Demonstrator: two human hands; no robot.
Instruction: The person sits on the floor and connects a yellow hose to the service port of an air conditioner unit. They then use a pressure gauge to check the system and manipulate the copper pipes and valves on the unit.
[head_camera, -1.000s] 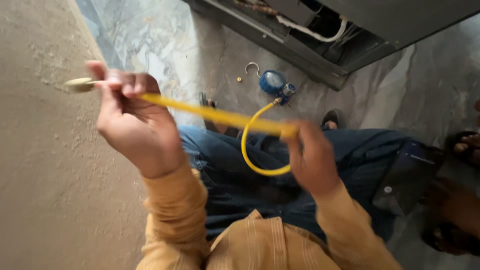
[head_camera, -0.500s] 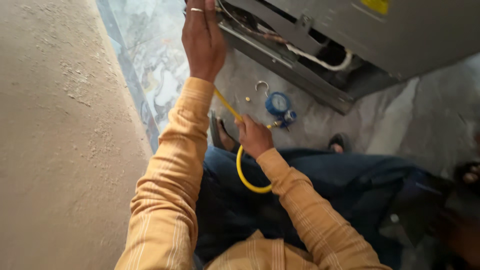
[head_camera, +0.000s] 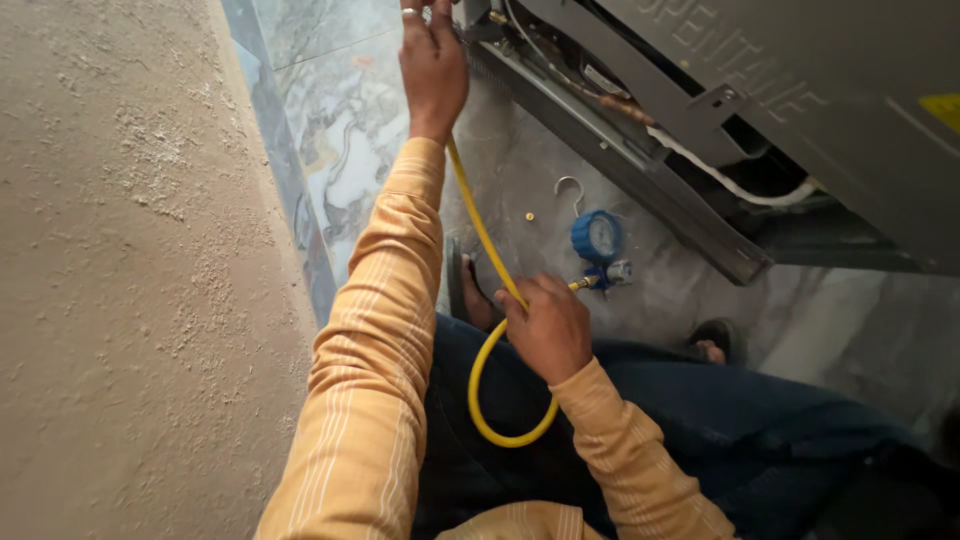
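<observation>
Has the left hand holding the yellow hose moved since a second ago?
Yes. The left hand has gone from beside the rough wall forward to the open grey metal unit, taking the yellow rubber hose along.

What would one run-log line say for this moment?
left hand: holds yellow hose end at grey unit | right hand: grips hose near blue gauge
</observation>
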